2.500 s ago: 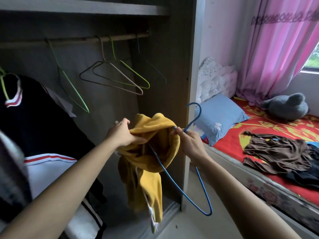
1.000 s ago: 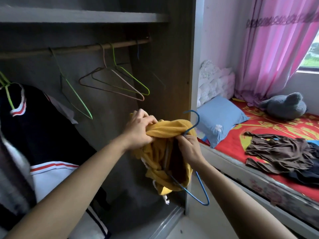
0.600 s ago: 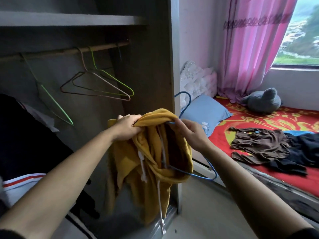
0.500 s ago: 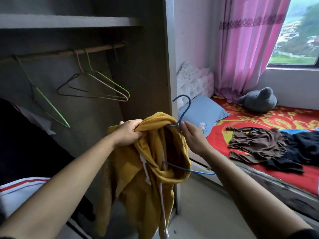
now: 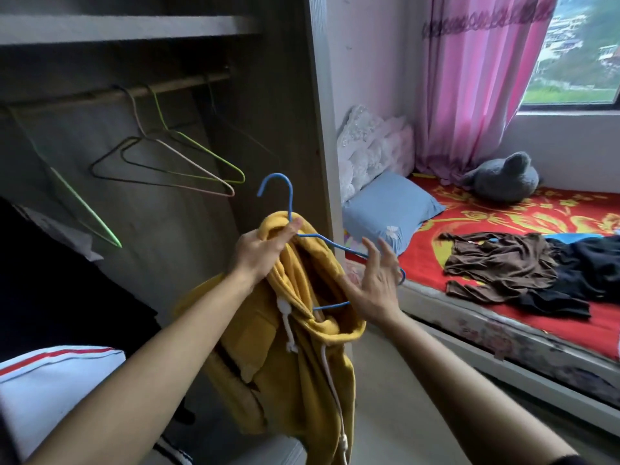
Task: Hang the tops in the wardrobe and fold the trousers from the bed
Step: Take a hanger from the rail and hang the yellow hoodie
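A yellow hooded top (image 5: pixel 302 347) with white drawstrings hangs in front of the open wardrobe (image 5: pixel 278 95). My left hand (image 5: pixel 260 251) grips its neck edge together with the neck of a blue wire hanger (image 5: pixel 281 196), whose hook points up. The hanger's arm runs right through the neck opening. My right hand (image 5: pixel 375 286) is spread open beside the hanger's right shoulder, holding nothing. On the red bed (image 5: pixel 503 209) lie a brown garment (image 5: pixel 496 263) and a dark one (image 5: pixel 590 266).
Empty wire hangers (image 5: pixel 174 162) hang on the wooden rail (image 5: pixel 134 92), and a green one (image 5: pixel 84 209) further left. A dark top and a white striped garment (image 5: pixel 50 380) fill the wardrobe's left. A blue pillow (image 5: pixel 389 206), grey plush toy (image 5: pixel 503 179) and pink curtain (image 5: pixel 476 78) lie beyond.
My right hand has let go of the hanger's neck and opened beside it. My left hand now holds the top and the hanger's neck together, and the hook has risen.
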Demonstrator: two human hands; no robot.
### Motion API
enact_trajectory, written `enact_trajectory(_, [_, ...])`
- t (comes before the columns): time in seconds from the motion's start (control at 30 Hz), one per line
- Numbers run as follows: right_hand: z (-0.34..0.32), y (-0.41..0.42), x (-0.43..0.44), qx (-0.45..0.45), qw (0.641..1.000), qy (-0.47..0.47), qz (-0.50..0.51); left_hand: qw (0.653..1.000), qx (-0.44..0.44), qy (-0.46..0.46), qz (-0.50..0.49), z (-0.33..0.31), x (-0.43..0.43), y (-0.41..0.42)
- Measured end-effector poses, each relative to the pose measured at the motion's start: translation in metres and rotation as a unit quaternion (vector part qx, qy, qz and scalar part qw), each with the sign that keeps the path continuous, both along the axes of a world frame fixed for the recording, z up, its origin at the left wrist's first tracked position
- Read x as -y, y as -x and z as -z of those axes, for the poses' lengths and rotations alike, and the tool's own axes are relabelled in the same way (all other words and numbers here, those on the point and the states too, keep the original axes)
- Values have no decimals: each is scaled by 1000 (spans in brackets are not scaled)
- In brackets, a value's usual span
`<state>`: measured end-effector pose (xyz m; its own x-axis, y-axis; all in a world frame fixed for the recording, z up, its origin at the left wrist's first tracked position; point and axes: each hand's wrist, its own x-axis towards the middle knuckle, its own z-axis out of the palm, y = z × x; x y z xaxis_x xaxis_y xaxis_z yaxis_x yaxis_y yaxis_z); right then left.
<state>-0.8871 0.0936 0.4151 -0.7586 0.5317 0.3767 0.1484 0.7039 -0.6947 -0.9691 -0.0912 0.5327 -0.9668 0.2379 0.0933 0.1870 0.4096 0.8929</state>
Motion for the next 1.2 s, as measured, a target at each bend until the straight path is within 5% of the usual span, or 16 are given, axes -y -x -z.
enact_trajectory(0.1, [35, -9, 15, 50, 986, 70, 142, 995, -17, -18, -98, -7, 4, 0])
enact_trajectory(0.17, [43, -11, 25, 146, 965, 184, 113, 992, -43, -13, -120, -8, 4, 1])
enact_trajectory(0.27, [36, -5, 39, 229, 866, 445, -3, 993, -63, -17, -99, -8, 2, -4])
enact_trajectory(0.43, [37, 16, 53, 221, 821, 522, -71, 992, -103, -8, -77, -11, 1, -11])
enact_trajectory(0.6, [41, 20, 35, 160, 870, 467, 3, 992, -92, 17, -84, -11, 25, -1])
enact_trajectory(0.9, [13, 10, -16, 50, 865, 496, 53, 989, -55, 90, -101, 24, 80, 32])
enact_trajectory(1.07, [-22, 15, -26, 34, 961, 267, 71, 959, -49, 276, -50, 36, 91, 35])
enact_trajectory(1.2, [-54, 28, -13, 16, 974, 224, 19, 962, -33, 271, -14, 40, 88, 34])
